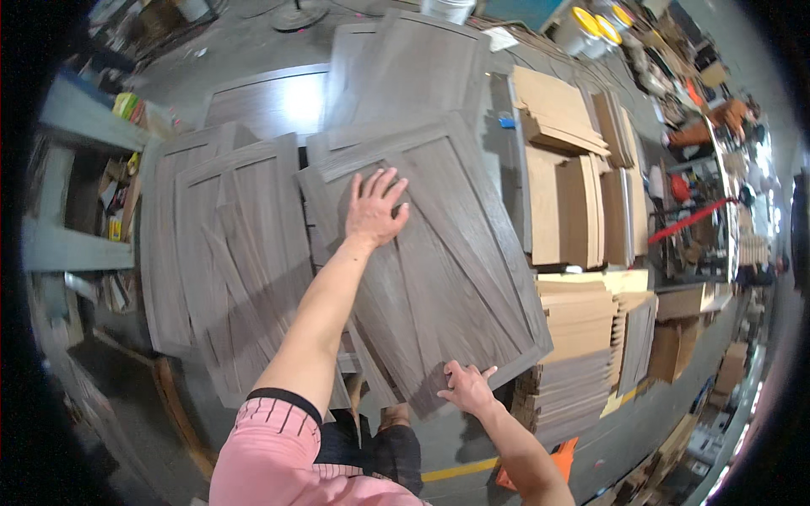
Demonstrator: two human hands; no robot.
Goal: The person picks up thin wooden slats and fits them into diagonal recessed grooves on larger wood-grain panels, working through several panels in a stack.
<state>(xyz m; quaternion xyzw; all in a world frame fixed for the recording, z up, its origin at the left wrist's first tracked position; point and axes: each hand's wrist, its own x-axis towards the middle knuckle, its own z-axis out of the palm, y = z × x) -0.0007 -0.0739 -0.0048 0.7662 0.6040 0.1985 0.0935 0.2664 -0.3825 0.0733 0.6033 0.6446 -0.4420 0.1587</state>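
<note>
A large grey wood-grain cabinet door panel (460, 228) with a raised frame lies tilted in front of me, on top of other panels. My left hand (375, 211) rests palm down on its upper left part, fingers spread. My right hand (468, 390) touches the frame near the panel's closest edge, its fingers apart and partly bent. Neither hand is wrapped round anything. To the left, more grey door panels (245, 253) overlap one another. Beyond the front panel stand another grey panel (413, 72) and a shiny one (270, 101) that reflects light.
Stacked brown boards (561, 202) lie on the right, with a thick board pile (574, 337) nearer me. White buckets with yellow lids (582, 29) stand at the far right. A pale cabinet (80, 244) borders the left. Another person (721, 122) is at the right, farther off.
</note>
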